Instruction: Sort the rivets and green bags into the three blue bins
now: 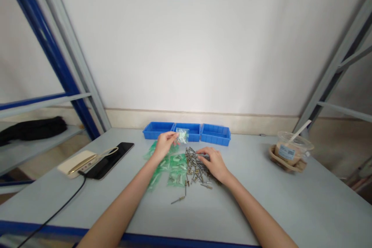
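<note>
As hand [164, 145] holds bag [183, 135] (filled), blue bins [215, 134]

Bright blue bins [215, 134], green-tinted clear bags [177, 166], silver and brass rivets [193, 166], blue-edged pale grey tabletop [255, 197]

A: Left hand [165, 144], quick, what's it doing?
B: Raised, thumb and fingers pinched together
A: Right hand [212, 164]?
B: Lower, palm down, fingers curled, both hands bare, well apart

Bright soft light, wall [186, 66] glare, warped edges.
</note>
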Tool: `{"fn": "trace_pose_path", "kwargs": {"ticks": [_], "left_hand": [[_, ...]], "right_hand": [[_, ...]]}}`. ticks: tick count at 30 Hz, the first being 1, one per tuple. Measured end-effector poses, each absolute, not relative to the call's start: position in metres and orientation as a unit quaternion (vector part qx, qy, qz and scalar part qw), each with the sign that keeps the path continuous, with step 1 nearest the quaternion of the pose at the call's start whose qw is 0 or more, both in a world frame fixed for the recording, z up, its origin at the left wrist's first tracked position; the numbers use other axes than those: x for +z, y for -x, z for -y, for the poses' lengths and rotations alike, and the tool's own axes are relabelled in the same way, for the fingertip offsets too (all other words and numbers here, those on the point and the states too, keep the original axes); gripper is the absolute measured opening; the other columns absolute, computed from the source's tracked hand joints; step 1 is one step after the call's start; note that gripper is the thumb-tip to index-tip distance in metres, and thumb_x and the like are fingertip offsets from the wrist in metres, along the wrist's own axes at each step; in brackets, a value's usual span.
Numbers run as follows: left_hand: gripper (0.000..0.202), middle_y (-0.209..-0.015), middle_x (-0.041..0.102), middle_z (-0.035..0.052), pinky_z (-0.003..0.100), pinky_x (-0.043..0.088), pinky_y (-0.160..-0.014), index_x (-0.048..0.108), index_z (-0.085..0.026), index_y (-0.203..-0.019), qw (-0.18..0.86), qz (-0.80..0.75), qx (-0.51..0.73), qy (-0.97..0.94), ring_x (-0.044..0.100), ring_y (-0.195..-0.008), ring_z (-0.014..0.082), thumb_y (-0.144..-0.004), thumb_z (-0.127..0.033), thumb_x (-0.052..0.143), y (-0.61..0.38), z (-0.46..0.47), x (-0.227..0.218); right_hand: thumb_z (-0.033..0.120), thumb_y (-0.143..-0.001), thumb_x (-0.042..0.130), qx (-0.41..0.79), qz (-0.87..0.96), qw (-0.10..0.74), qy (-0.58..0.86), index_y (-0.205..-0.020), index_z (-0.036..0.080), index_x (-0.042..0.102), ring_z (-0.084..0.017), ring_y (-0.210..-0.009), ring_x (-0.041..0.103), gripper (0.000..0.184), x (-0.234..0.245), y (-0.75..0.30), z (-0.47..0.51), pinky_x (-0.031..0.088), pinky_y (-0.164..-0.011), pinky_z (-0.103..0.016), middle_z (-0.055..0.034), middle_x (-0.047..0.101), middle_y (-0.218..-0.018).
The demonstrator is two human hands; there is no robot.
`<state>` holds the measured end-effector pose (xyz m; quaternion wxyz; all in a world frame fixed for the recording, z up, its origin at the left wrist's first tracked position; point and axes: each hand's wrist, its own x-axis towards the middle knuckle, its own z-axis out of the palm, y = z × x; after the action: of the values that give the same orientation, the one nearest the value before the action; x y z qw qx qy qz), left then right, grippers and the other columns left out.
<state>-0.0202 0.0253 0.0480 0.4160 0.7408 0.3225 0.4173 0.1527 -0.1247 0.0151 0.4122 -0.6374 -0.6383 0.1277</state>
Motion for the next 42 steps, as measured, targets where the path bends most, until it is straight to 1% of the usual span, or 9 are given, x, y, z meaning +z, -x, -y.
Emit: {"fn": "trace_pose_path", "kwargs": {"ticks": [5, 12, 18, 23, 29, 32, 35, 39, 42], "left_hand": [[0.040, -0.051, 0.059, 0.0044, 0.027, 0.039, -0.055, 0.059, -0.017, -0.063, 0.291, -0.403, 0.471, -0.729, 0.055, -0.057, 0.0207, -0.069, -0.056, 0.054, 0.052, -0.106, 0.078], [0.033, -0.043, 0.044, -0.0005, 0.027, 0.038, -0.058, 0.047, -0.017, -0.051, 0.130, -0.534, 0.352, -0.758, 0.055, -0.058, 0.0203, -0.069, -0.040, 0.063, 0.081, -0.133, 0.074], [0.027, -0.063, 0.057, 0.0065, 0.030, 0.040, -0.069, 0.056, -0.014, -0.076, 0.077, -0.512, 0.346, -0.782, 0.058, -0.077, 0.0260, -0.078, -0.041, 0.057, 0.055, -0.109, 0.078], [0.032, -0.088, 0.062, 0.0072, 0.030, 0.040, -0.078, 0.066, -0.021, -0.084, 0.078, -0.362, 0.118, -0.921, 0.055, -0.095, 0.0263, -0.071, -0.050, 0.062, 0.050, -0.063, 0.073], [0.063, -0.115, 0.054, 0.0136, 0.039, 0.036, -0.087, 0.050, -0.020, -0.124, 0.000, -0.410, 0.011, -0.912, 0.045, -0.111, 0.0323, -0.066, -0.031, 0.072, 0.055, -0.030, 0.053], [0.076, -0.117, 0.052, 0.0134, 0.042, 0.034, -0.090, 0.043, -0.020, -0.131, 0.020, -0.416, 0.077, -0.906, 0.043, -0.111, 0.0328, -0.062, -0.025, 0.075, 0.051, -0.029, 0.045], [0.051, -0.104, 0.056, 0.0076, 0.036, 0.036, -0.088, 0.059, -0.022, -0.115, 0.095, -0.355, 0.198, -0.909, 0.048, -0.103, 0.0268, -0.066, -0.027, 0.072, 0.042, -0.018, 0.039], [0.034, -0.087, 0.058, 0.0038, 0.028, 0.042, -0.074, 0.066, -0.021, -0.103, 0.256, -0.275, 0.339, -0.863, 0.052, -0.082, 0.0192, -0.071, -0.030, 0.068, 0.022, 0.018, 0.038], [0.027, -0.084, 0.058, 0.0037, 0.026, 0.042, -0.069, 0.067, -0.019, -0.098, 0.343, -0.231, 0.387, -0.825, 0.052, -0.077, 0.0169, -0.072, -0.028, 0.067, 0.009, 0.042, 0.038]], "right_hand": [[0.025, -0.086, 0.049, 0.105, 0.692, 0.341, 0.627, -0.095, 0.027, 0.065, -0.020, -0.100, 0.051, 0.018, 0.017, -0.143, 0.128, 0.029, -0.085, -0.034, -0.0017, 0.064, -0.103], [0.018, -0.083, 0.052, 0.119, 0.731, 0.367, 0.563, -0.090, 0.027, 0.065, -0.019, -0.100, 0.052, 0.018, 0.024, -0.132, 0.137, 0.034, -0.086, -0.034, -0.0014, 0.063, -0.103], [0.021, -0.083, 0.052, 0.133, 0.736, 0.417, 0.516, -0.091, 0.027, 0.066, -0.021, -0.100, 0.052, 0.017, 0.037, -0.132, 0.143, 0.036, -0.088, -0.035, -0.0037, 0.063, -0.103], [0.019, -0.083, 0.052, 0.133, 0.731, 0.413, 0.527, -0.090, 0.027, 0.066, -0.021, -0.100, 0.052, 0.017, 0.036, -0.131, 0.143, 0.036, -0.088, -0.035, -0.0030, 0.063, -0.103], [0.022, -0.085, 0.049, 0.133, 0.733, 0.374, 0.553, -0.090, 0.029, 0.065, -0.021, -0.101, 0.051, 0.018, 0.029, -0.129, 0.143, 0.032, -0.092, -0.039, -0.0015, 0.062, -0.104], [0.021, -0.084, 0.051, 0.143, 0.730, 0.365, 0.560, -0.090, 0.028, 0.066, -0.022, -0.101, 0.051, 0.018, 0.026, -0.131, 0.140, 0.033, -0.090, -0.040, -0.0022, 0.063, -0.104], [0.021, -0.080, 0.055, 0.167, 0.718, 0.406, 0.540, -0.094, 0.025, 0.065, -0.021, -0.100, 0.052, 0.018, 0.021, -0.135, 0.136, 0.036, -0.090, -0.038, -0.0038, 0.063, -0.104], [0.025, -0.073, 0.062, 0.225, 0.622, 0.504, 0.556, -0.118, 0.023, 0.053, -0.020, -0.092, 0.056, 0.046, 0.013, -0.138, 0.129, 0.043, -0.081, -0.035, -0.0056, 0.062, -0.109], [0.032, -0.070, 0.064, 0.305, 0.571, 0.523, 0.554, -0.103, 0.020, 0.061, -0.018, -0.077, 0.060, 0.035, 0.006, -0.138, 0.124, 0.047, -0.070, -0.032, -0.0045, 0.067, -0.091]]}}
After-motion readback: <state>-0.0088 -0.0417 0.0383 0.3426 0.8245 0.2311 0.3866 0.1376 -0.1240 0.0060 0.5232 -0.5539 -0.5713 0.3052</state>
